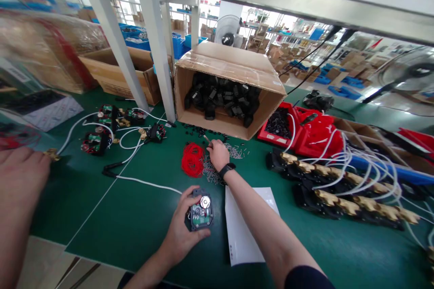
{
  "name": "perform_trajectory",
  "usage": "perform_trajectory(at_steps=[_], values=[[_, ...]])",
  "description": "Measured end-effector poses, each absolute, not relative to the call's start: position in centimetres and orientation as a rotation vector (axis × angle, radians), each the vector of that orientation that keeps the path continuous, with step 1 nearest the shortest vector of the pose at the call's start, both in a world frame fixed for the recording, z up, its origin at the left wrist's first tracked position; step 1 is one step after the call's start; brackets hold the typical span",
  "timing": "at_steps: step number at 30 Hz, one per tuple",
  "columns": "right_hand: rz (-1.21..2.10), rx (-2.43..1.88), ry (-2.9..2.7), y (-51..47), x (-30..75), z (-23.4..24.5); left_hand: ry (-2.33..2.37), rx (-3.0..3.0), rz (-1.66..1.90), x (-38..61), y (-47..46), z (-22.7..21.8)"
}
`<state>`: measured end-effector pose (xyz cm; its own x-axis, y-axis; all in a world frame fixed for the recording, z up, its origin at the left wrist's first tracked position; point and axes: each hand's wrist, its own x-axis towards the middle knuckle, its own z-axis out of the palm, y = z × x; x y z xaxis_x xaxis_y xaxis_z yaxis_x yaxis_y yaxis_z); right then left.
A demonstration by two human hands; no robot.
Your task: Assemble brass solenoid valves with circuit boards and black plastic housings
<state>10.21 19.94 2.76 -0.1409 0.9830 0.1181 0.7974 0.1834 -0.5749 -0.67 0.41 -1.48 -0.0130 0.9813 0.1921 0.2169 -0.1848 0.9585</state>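
Note:
My left hand (181,226) is closed around a small black housing with an exposed green circuit board (200,214) and a round silvery disc on it. A white cable (149,182) runs left from behind this hand to a black connector. My right hand (219,156), with a dark band at the wrist, reaches over the scattered metal pins or screws (212,174). Its fingers are pinched together, and a thin piece shows at their tips, too small to name. Beside it lies a coil of red wire (192,159). Tiny black parts (193,129) are strewn just beyond the fingertips.
A cardboard box (230,65) of black housings stands behind. Right are red bins (276,128) and rows of brass fittings (339,201) with white cables. A white sheet (246,235) lies under my right forearm. At left are circuit assemblies (93,142) and another person's hand (23,171).

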Motion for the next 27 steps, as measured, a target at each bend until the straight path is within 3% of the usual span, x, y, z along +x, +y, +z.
perform_trajectory(at_steps=[6, 13, 20, 27], values=[[0.663, -1.551, -1.884, 16.4, 13.9, 6.0, 1.376, 1.484, 1.203, -0.7, 0.5, -1.5], [1.344, -1.323, -1.578, 4.3, 17.2, 7.2, 1.586, 1.804, 0.974, -0.3, 0.7, -0.2], [0.885, -1.268, -1.862, 3.1, 15.3, 4.8, 1.58, 1.808, 0.971, 0.7, 0.4, 1.0], [0.837, -1.023, -2.301, 3.4, 16.5, 5.2, 1.514, 1.799, 0.983, 0.6, 0.1, 0.9]])
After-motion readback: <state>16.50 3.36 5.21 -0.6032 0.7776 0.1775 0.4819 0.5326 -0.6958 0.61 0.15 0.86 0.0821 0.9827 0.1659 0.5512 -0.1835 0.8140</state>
